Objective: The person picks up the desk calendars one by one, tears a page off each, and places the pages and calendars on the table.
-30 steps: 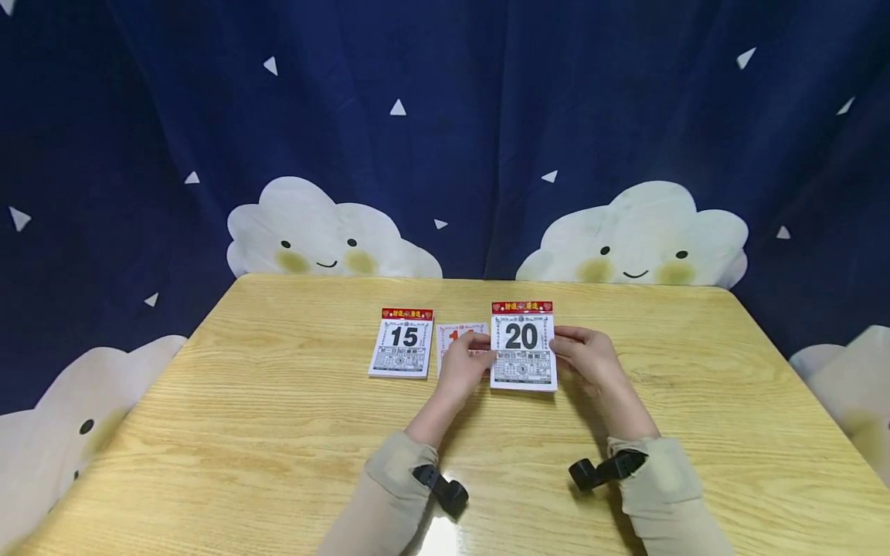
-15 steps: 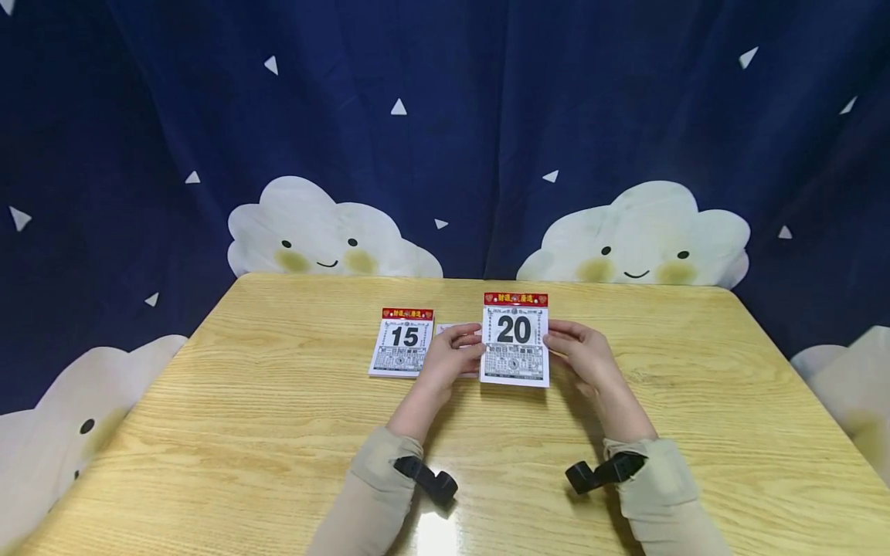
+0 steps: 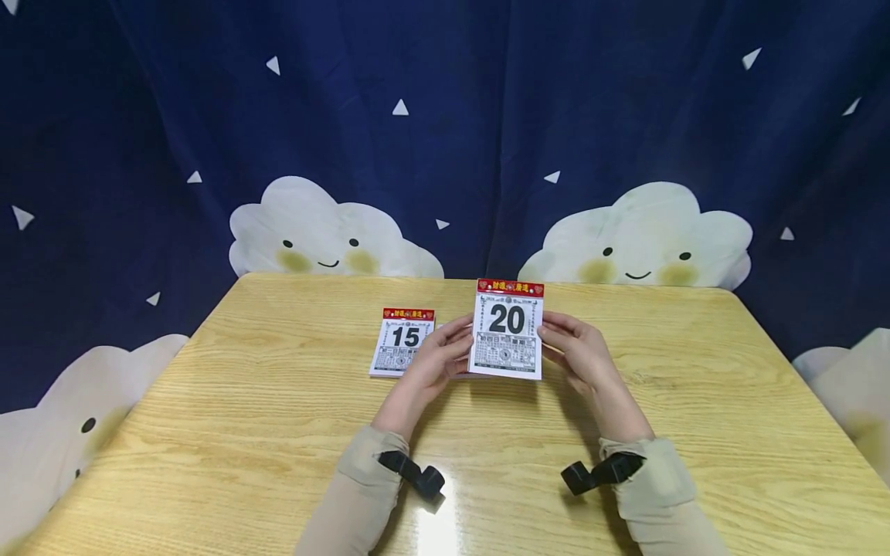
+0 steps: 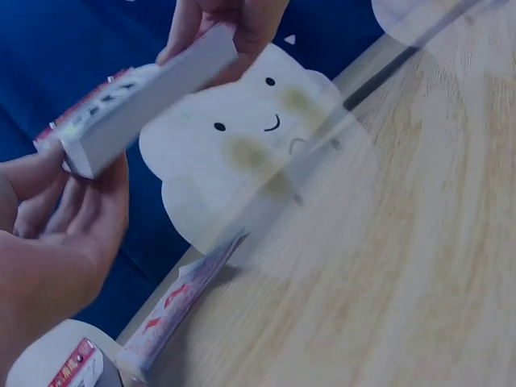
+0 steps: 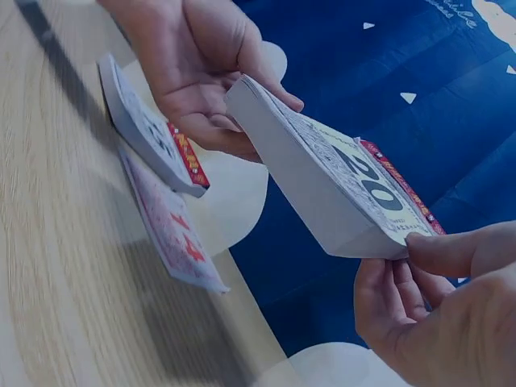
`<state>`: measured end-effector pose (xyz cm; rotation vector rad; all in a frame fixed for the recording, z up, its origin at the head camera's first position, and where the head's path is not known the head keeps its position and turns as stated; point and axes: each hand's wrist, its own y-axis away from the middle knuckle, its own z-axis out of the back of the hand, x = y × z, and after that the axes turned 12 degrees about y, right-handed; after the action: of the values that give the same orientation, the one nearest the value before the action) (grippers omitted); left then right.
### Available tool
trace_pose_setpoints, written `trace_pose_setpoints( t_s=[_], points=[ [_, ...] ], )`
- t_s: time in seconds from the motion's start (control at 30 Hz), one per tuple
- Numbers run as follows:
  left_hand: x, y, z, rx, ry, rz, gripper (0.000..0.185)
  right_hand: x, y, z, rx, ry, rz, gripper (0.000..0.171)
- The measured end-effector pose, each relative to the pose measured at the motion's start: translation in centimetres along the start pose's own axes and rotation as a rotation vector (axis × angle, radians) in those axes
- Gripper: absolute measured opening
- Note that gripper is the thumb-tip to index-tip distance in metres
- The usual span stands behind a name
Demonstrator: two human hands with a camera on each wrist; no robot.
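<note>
In the head view, a thick tear-off calendar pad (image 3: 507,340) with a red header and a black 20 is raised off the table, its face tilted up. My left hand (image 3: 427,361) pinches its left edge, thumb in front and fingers behind. On the opposite edge, my right hand (image 3: 586,354) grips the pad the same way. Behind the left hand lies a second calendar pad (image 3: 398,357), marked 15, partly covered. Between them, a thin stack of sheets (image 5: 173,222) with red digits lies on the table, mostly hidden in the head view but plain in the right wrist view.
The wooden table (image 3: 243,432) reaches back to a dark blue curtain (image 3: 445,139) printed with smiling clouds and small white triangles. A black wrist camera (image 3: 415,475) is strapped on the left sleeve, and another camera (image 3: 601,472) on the right sleeve.
Both hands have lifted the 20 pad higher and shifted it slightly left. The left hand has moved left, now covering more of the red-digit sheets and part of the 15 pad.
</note>
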<state>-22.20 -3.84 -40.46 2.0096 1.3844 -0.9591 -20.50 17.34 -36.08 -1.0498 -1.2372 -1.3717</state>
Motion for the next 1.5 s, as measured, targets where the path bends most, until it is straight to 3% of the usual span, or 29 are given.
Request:
trace_pose_setpoints(
  t_s=[0.27, 0.37, 0.47, 0.6, 0.73, 0.83, 0.93, 1.07, 1.23, 1.5],
  points=[
    [-0.3, 0.6, 0.7, 0.137, 0.095, 0.074, 0.050, 0.1, 0.0, -0.9, 0.005, -0.048, 0.086, 0.046],
    [-0.4, 0.7, 0.9, 0.149, 0.100, 0.073, 0.051, 0.0, 0.0, -1.2, -0.026, 0.007, 0.116, 0.044],
    [-0.4, 0.8, 0.9, 0.148, 0.100, 0.064, 0.051, -0.1, 0.1, -1.5, -0.092, 0.138, 0.191, 0.039],
    [-0.5, 0.7, 1.0, 0.129, 0.099, 0.042, 0.051, -0.3, 0.4, -1.8, -0.240, 0.409, 0.415, 0.032],
    [-0.6, 0.7, 1.1, 0.115, 0.088, 0.033, 0.051, -0.6, 0.5, -2.0, -0.388, 0.726, 0.752, 0.027],
    [-0.6, 0.7, 1.1, 0.111, 0.076, 0.034, 0.050, -0.7, 0.5, -2.1, -0.427, 0.926, 0.976, 0.021],
    [-0.7, 0.7, 1.1, 0.093, 0.078, 0.034, 0.050, -0.7, 0.6, -2.2, -0.364, 1.021, 1.111, 0.016],
    [-0.7, 0.7, 1.2, 0.069, 0.089, 0.028, 0.050, -0.8, 0.7, -2.3, -0.218, 1.026, 1.192, 0.018],
    [-0.7, 0.9, 1.3, 0.063, 0.097, 0.015, 0.050, -1.0, 0.7, -2.5, -0.079, 1.008, 1.210, 0.018],
    [-0.7, 0.9, 1.4, 0.077, 0.096, 0.021, 0.050, -1.0, 1.0, -2.6, -0.041, 1.051, 1.192, 0.028]
  ],
)
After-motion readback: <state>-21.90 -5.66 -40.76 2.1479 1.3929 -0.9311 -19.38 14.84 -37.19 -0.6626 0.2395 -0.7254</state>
